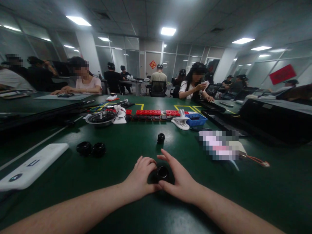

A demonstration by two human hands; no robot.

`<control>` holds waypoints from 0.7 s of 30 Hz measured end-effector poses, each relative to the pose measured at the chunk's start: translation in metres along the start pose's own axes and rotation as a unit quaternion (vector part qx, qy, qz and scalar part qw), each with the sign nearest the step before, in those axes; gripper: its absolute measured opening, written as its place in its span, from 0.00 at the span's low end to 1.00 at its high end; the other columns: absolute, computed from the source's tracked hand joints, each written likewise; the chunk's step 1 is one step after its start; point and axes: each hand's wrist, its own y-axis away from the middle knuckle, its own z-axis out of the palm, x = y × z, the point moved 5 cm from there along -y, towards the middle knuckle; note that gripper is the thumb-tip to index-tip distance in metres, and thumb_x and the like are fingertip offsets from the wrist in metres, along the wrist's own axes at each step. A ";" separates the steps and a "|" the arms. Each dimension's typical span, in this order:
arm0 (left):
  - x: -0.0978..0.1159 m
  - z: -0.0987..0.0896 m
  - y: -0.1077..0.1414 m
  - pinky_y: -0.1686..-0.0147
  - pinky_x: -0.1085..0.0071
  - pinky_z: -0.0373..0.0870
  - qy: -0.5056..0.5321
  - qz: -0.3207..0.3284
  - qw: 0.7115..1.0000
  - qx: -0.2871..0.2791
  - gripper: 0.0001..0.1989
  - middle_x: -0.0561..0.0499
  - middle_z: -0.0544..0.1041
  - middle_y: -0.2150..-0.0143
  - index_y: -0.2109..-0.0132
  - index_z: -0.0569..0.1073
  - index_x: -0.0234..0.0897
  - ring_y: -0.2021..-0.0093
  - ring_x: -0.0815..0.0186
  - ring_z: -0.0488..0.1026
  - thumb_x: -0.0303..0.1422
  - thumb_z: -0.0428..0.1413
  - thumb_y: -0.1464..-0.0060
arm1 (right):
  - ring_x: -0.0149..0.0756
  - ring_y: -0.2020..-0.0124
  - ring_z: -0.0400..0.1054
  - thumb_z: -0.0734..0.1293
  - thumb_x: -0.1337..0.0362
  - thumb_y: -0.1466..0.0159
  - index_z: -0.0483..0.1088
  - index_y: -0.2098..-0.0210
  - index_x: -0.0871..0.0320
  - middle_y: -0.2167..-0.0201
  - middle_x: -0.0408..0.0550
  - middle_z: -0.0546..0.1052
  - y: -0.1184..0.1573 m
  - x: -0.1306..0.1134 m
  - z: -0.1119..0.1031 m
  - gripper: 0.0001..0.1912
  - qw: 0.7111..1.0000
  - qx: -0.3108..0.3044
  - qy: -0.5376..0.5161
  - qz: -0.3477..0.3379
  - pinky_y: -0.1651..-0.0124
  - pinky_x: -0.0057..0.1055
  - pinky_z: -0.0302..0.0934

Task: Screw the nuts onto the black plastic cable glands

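Observation:
In front of me on the green table is a glossy black ring-shaped part [162, 172] with a round opening facing up. My left hand [142, 175] curls around its left side, thumb near and fingers far. On the right side my right hand [179, 175] cups the part loosely, index finger raised and apart from the thumb. Both thumbs meet near its front edge. The hands hide much of its outer wall. Straight ahead stands a smaller black ribbed round part [161, 138]. Two more black round parts, one [84, 148] beside the other [99, 149], lie to the left.
A white power bank-like device [36, 165] lies at left. Farther back are a metal bowl [101, 121], a red strip [148, 112], white clamps [180, 121] and a blue tray [197, 120]. A blurred-out packet [218, 145] lies right. People sit at tables beyond.

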 end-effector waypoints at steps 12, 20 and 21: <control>0.005 -0.004 -0.001 0.44 0.49 0.44 0.019 0.002 1.000 -0.007 0.20 0.49 0.67 0.56 0.57 0.67 0.40 0.52 0.57 0.62 0.41 0.58 0.58 | 0.40 0.49 0.58 0.60 0.74 0.51 0.42 0.42 0.57 0.50 0.53 0.62 0.002 -0.003 0.004 0.39 0.998 -0.017 -0.047 -0.039 0.46 0.40 0.53; 0.002 0.000 0.000 0.43 0.48 0.42 0.011 0.004 1.000 -0.021 0.19 0.49 0.67 0.54 0.57 0.68 0.41 0.50 0.57 0.62 0.39 0.58 0.59 | 0.43 0.56 0.61 0.70 0.61 0.52 0.52 0.47 0.58 0.58 0.52 0.65 -0.001 0.001 0.003 0.36 0.997 0.054 0.042 0.047 0.53 0.42 0.58; 0.002 0.000 0.000 0.43 0.48 0.42 0.009 0.006 1.000 -0.021 0.18 0.49 0.67 0.54 0.58 0.68 0.41 0.51 0.57 0.63 0.38 0.58 0.59 | 0.42 0.57 0.62 0.68 0.63 0.51 0.54 0.48 0.57 0.59 0.51 0.66 -0.001 0.001 0.003 0.33 0.996 0.055 0.041 0.049 0.54 0.41 0.58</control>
